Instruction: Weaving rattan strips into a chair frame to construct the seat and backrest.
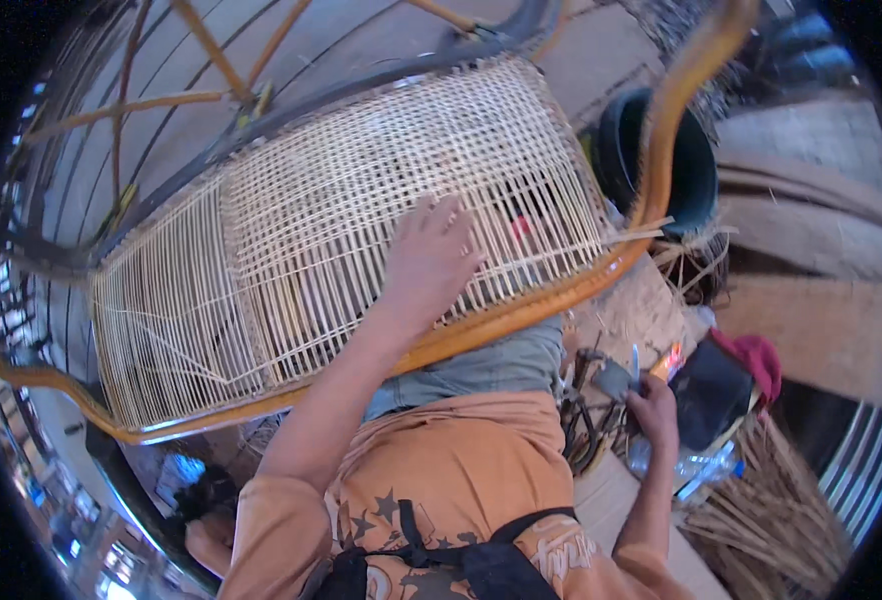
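Cane seat panel (361, 160), stretched inside a glossy bent rattan pole frame (521, 312), lies before the person, above the lap. Long axis runs side to side on a slant: left end nearer the body, right end farther out. Parallel strands cross the short way. Close weave along the far side; wider gaps toward the near edge. A stitched band (233, 250) divides off the panel's left section.

Left hand (434, 255): the nearer one, on the panel right of its middle, where close weave gives way to open strands. Palm down, fingers slightly bent, pointing to the far side, across the long axis. Whether the fingertips pinch a strand, cannot tell.

Loose pale strip (629, 236): to the right of that hand, roughly along the panel's long axis, its end jutting over the right-hand frame.

Right hand (653, 408): well apart, off the panel's near right corner; from it, the panel lies ahead and left. Fingers bent in beside a thin blade-like tool (634, 362); grasped or only near, cannot tell.

Beyond the panel's right end: teal bucket (699, 205). Nearer than its right corner: clear bottle (706, 466), bundled strips (761, 525).
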